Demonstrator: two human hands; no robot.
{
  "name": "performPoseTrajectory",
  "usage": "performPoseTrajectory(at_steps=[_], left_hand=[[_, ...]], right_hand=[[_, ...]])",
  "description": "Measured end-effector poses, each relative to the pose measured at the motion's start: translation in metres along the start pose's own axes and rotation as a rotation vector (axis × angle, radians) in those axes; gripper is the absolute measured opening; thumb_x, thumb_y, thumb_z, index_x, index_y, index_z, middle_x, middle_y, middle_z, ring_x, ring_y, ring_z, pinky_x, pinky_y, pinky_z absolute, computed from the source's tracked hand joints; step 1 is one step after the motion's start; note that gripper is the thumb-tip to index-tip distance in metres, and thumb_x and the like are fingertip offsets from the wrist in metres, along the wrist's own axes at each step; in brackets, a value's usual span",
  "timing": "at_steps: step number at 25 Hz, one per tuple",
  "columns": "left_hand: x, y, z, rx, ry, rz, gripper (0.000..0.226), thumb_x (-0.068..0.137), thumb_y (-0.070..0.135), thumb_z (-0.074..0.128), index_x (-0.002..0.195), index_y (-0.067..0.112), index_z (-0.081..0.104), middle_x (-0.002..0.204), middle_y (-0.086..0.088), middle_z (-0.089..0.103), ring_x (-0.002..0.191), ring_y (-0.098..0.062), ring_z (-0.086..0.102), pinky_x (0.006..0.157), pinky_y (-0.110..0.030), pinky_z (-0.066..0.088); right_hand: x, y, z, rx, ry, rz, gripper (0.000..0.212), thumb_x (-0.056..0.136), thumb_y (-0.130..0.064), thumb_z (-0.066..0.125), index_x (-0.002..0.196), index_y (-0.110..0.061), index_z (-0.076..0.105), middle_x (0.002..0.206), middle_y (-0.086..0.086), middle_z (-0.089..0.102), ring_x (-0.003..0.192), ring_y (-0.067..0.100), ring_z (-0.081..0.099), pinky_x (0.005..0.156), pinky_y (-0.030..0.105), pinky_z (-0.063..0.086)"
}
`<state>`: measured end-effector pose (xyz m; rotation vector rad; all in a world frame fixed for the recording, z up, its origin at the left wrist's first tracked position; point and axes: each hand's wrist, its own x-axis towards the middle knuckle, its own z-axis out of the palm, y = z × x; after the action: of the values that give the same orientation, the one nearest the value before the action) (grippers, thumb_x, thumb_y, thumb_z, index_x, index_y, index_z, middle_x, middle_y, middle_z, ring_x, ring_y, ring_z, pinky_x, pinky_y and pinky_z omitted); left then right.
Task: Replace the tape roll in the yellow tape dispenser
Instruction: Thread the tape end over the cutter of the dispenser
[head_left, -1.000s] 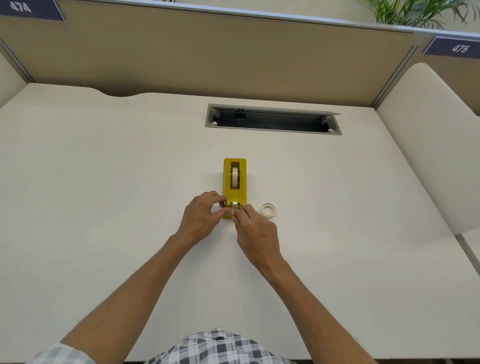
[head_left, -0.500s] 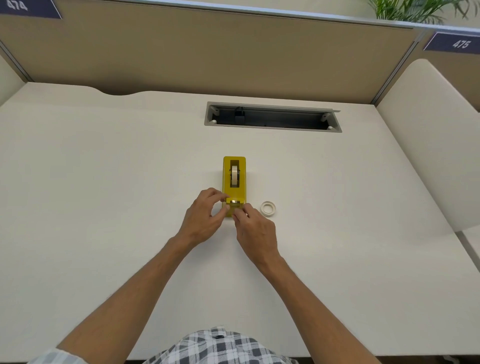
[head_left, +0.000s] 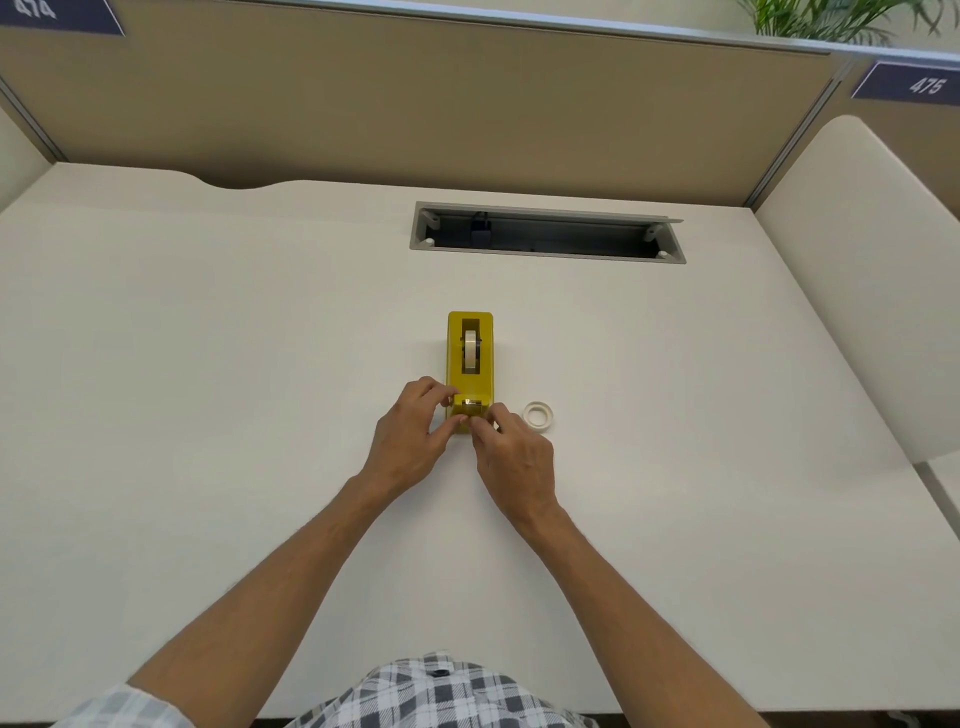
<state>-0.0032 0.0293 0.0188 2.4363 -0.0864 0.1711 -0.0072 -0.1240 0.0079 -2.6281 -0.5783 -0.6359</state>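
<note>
One yellow dispenser (head_left: 470, 364) stands mid-desk (head_left: 208, 415) with one roll (head_left: 471, 352) seated in it; a second roll (head_left: 537, 416) lies flat at its 4 o'clock. My left hand (head_left: 410, 439) grips the dispenser's near end with curled fingers. My right hand (head_left: 511, 460) pinches at the cutter end, though what it holds I cannot tell.

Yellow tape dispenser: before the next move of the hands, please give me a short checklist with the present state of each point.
1. A roll sits in the yellow tape dispenser: ok.
2. Dispenser stands flat on the desk: ok.
3. Left hand steadies the cutter end: ok.
4. Right hand fingertips at the cutter end: ok; whether they pinch tape: cannot tell.
5. Tape end fixed on the cutter: cannot tell.
6. Loose white ring lies clear, right of the dispenser: ok.
</note>
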Motion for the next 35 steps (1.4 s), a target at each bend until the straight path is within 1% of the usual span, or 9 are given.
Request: performPoseTrajectory(at_steps=[3,7,10,13,15,18,25,28,35], left_hand=[[-0.002,0.001,0.001,0.037,0.008,0.027,0.037,0.09,0.036,0.059,0.121,0.015,0.057,0.116,-0.003,0.06,0.101,-0.015,0.057,0.074,-0.021,0.047],[-0.003,0.003,0.003,0.07,0.037,0.07,0.038,0.089,0.035,0.062,0.119,0.013,0.058,0.112,-0.005,0.062,0.094,-0.016,0.059,0.07,-0.02,0.047],[-0.004,0.003,0.005,0.072,0.059,0.073,0.038,0.088,0.035,0.064,0.117,0.011,0.059,0.109,-0.006,0.062,0.09,-0.016,0.059,0.068,-0.019,0.045],[-0.003,0.002,0.006,0.085,0.054,0.072,0.042,0.086,0.037,0.066,0.118,0.012,0.059,0.109,-0.005,0.062,0.09,-0.015,0.059,0.067,-0.019,0.046],[-0.002,0.002,0.005,0.084,0.047,0.073,0.042,0.085,0.035,0.067,0.119,0.012,0.059,0.109,-0.004,0.062,0.092,-0.016,0.059,0.069,-0.022,0.05],[-0.003,0.001,0.0,0.083,0.035,0.105,0.04,0.086,0.031,0.066,0.12,0.012,0.058,0.108,-0.003,0.061,0.093,-0.017,0.058,0.071,-0.028,0.055],[-0.001,0.0,0.0,0.121,0.061,0.133,0.035,0.092,0.036,0.058,0.116,0.011,0.06,0.103,-0.005,0.065,0.088,-0.019,0.06,0.065,-0.026,0.052],[-0.001,0.0,0.0,0.11,0.066,0.128,0.035,0.091,0.036,0.058,0.116,0.012,0.062,0.102,-0.005,0.065,0.088,-0.019,0.061,0.065,-0.031,0.056],[-0.002,0.002,-0.002,0.069,0.059,0.107,0.035,0.09,0.033,0.062,0.118,0.013,0.062,0.104,-0.003,0.065,0.091,-0.017,0.059,0.068,-0.027,0.053]], right_hand=[[-0.003,0.0,0.004,0.015,-0.031,0.006,0.008,0.086,-0.016,0.073,0.09,-0.011,0.069,0.085,0.003,0.064,0.055,0.02,0.056,0.042,0.031,0.051],[-0.007,0.005,-0.002,0.142,0.019,0.094,0.014,0.088,-0.025,0.067,0.096,-0.014,0.07,0.089,0.001,0.065,0.058,0.015,0.058,0.043,0.029,0.05],[0.001,0.013,-0.009,0.211,0.042,0.223,0.028,0.09,-0.039,0.064,0.104,-0.015,0.065,0.098,-0.002,0.062,0.066,0.011,0.06,0.045,0.025,0.05],[0.01,0.015,-0.009,0.207,-0.068,0.254,0.045,0.089,-0.053,0.058,0.115,-0.016,0.06,0.107,-0.003,0.062,0.071,0.011,0.063,0.051,0.025,0.052],[0.013,0.016,-0.006,0.195,-0.135,0.226,0.042,0.09,-0.051,0.058,0.115,-0.017,0.061,0.109,-0.003,0.063,0.074,0.014,0.065,0.054,0.024,0.05],[0.012,0.019,-0.001,0.222,-0.152,0.197,0.036,0.091,-0.044,0.061,0.114,-0.016,0.062,0.109,-0.002,0.063,0.076,0.015,0.065,0.056,0.023,0.048],[0.014,0.022,-0.003,0.243,-0.164,0.158,0.037,0.087,-0.043,0.066,0.113,-0.017,0.063,0.111,-0.004,0.061,0.075,0.013,0.064,0.061,0.029,0.057],[0.018,0.025,-0.006,0.248,-0.178,0.151,0.036,0.087,-0.046,0.064,0.111,-0.018,0.064,0.11,-0.005,0.061,0.073,0.013,0.065,0.061,0.033,0.057],[0.019,0.026,-0.011,0.272,-0.179,0.15,0.035,0.088,-0.046,0.064,0.11,-0.02,0.066,0.108,-0.006,0.063,0.075,0.012,0.065,0.064,0.034,0.056]])
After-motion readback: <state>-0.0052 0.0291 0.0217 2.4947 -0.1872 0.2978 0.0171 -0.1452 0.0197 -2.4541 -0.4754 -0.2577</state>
